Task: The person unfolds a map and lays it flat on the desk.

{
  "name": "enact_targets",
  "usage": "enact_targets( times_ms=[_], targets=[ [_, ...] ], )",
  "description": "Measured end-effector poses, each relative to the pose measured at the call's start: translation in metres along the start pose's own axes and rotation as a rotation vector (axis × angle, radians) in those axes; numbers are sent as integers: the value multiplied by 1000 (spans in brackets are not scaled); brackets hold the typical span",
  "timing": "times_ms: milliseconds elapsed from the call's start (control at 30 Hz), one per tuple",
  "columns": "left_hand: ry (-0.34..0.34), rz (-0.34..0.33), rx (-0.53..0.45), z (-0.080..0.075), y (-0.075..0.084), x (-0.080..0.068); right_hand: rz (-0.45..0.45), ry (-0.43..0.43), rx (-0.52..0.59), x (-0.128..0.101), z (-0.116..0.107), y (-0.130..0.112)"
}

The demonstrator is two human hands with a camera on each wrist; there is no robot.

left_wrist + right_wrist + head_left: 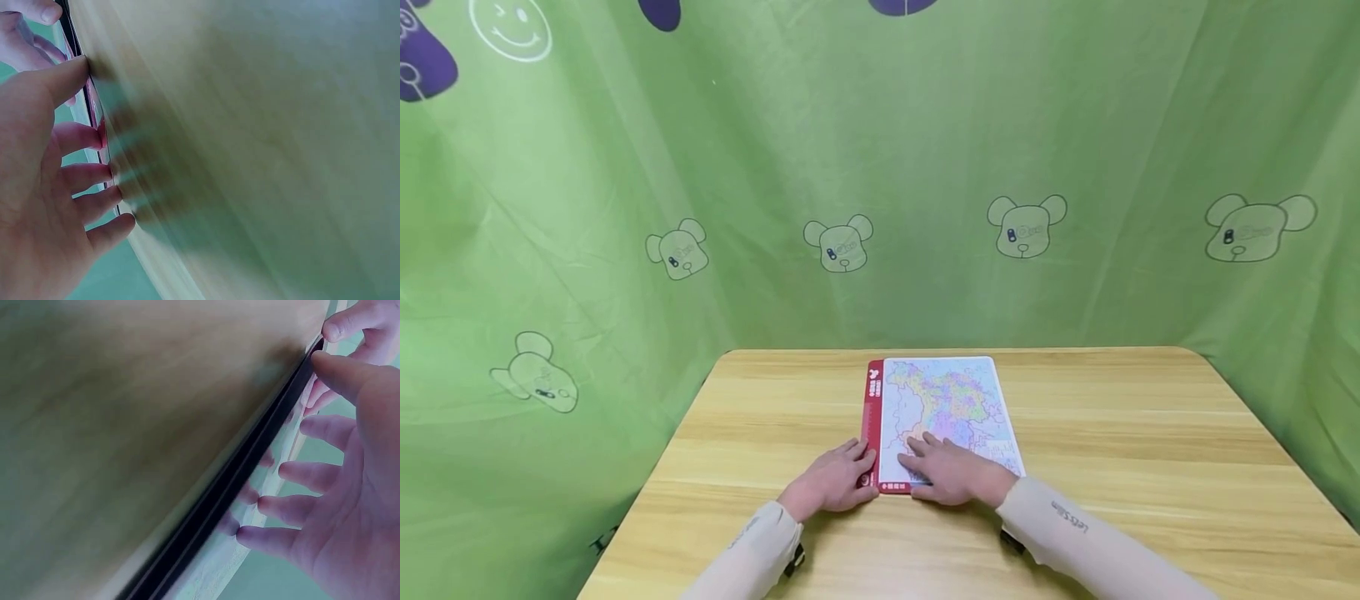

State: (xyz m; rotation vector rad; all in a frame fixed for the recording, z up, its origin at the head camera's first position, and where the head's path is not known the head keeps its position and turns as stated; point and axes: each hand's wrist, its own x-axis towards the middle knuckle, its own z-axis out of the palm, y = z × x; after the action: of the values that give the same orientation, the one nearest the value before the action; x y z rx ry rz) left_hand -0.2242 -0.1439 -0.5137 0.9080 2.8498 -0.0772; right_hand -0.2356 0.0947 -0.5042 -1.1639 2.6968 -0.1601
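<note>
- The map board (942,417) lies flat on the bench (1150,467), in the middle of the frame — not lifted yet.
- The left hand (835,483) rests at its red edge with fingers straight.
- The right hand (953,472) rests flat on its lower part — gripping nothing.

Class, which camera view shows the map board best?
The head view: the whole map board lies flat on the table. Both wrist views show only its thin edge, blurred, beside fingers.
</note>
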Motion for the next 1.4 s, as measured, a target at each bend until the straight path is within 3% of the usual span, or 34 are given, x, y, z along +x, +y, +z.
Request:
enact_targets(
  times_ms=[633,1233,1400],
  targets=[
    [-5,-3,-1,-1,0,0,-36,25,-97,11,5,-11],
    [-10,2,21,0,2,1,-107,82,-103,0,-16,-10],
    [-2,13,27,2,1,1,-142,131,-94,-4,-22,-7]
  ],
)
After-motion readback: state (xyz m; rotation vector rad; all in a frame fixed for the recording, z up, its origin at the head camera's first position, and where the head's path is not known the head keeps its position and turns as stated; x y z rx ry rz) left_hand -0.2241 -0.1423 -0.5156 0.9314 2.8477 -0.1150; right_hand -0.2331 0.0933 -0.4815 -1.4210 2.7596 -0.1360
